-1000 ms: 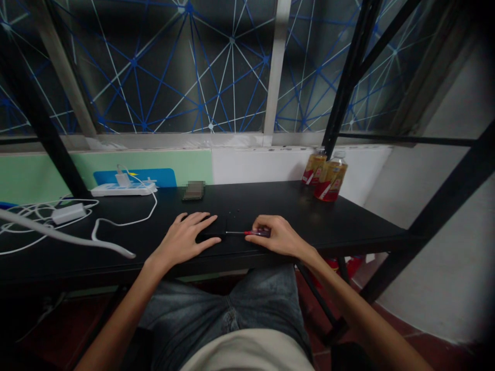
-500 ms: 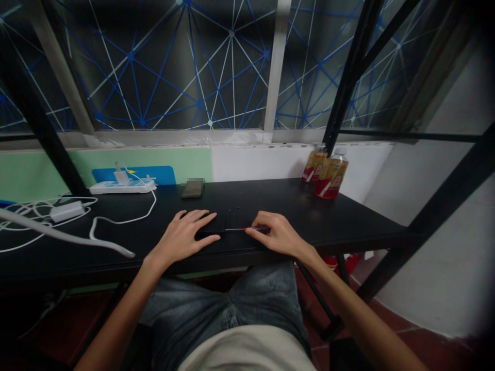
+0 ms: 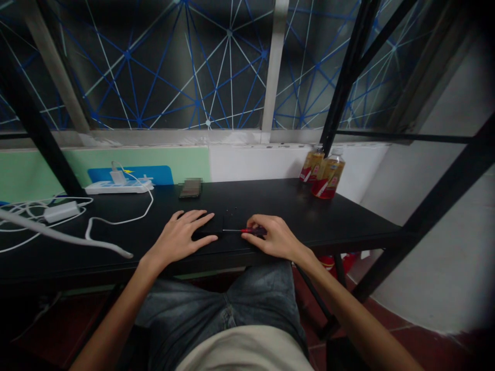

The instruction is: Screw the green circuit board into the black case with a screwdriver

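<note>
My left hand (image 3: 181,238) lies flat with its fingers stretched out on a dark flat object (image 3: 211,226) on the black desk (image 3: 270,206). My right hand (image 3: 270,237) is closed round the red handle of a small screwdriver (image 3: 243,231). The thin metal shaft points left, and its tip reaches the edge of the dark object by my left fingertips. A few tiny specks, perhaps screws (image 3: 231,210), lie on the desk just beyond the object.
A phone (image 3: 191,188) lies near the desk's back edge. A white power strip (image 3: 116,186) with a plugged charger, a white adapter (image 3: 61,211) and white cables (image 3: 116,221) spread over the left. Two drink bottles (image 3: 327,172) stand back right beside black frame bars (image 3: 344,77).
My right hand has turned and shifted slightly on the screwdriver handle while the tip stays at the dark object. My left hand has stayed flat. The view has drifted a little.
</note>
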Motion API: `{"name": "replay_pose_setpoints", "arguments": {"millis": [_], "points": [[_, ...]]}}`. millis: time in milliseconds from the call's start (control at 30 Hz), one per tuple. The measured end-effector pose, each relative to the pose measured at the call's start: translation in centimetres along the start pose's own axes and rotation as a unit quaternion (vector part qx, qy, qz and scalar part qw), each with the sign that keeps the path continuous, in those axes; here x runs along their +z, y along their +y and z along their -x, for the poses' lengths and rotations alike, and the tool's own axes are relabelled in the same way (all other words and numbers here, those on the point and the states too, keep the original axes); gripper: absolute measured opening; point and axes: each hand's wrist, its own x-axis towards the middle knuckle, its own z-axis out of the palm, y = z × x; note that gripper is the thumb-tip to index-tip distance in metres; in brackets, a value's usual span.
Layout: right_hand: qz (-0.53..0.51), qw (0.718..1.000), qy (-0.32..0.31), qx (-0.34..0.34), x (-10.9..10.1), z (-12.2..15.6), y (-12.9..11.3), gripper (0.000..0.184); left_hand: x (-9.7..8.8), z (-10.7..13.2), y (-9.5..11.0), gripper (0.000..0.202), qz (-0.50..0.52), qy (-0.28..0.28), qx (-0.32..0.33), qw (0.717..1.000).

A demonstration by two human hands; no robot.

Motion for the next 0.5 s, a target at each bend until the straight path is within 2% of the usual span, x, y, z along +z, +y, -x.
{"name": "replay_pose_setpoints", "arguments": {"millis": [67, 233, 500], "points": [[-0.010, 1.000, -0.003, -0.017, -0.29, 0.18, -0.07, 0.011, 0.01, -0.02, -0.02, 0.064, 0.001, -0.001, -0.001, 1.000], [-0.024, 0.999, -0.005, -0.038, -0.87, 0.58, 0.29, 0.014, 0.07, -0.04, -0.03, 0.064, -0.003, -0.005, -0.002, 1.000], [-0.171, 0.985, 0.029, -0.007, -0.41, 0.19, 0.56, 0.013, -0.09, -0.16, 0.06, 0.063, 0.004, 0.000, 0.003, 1.000]]}}
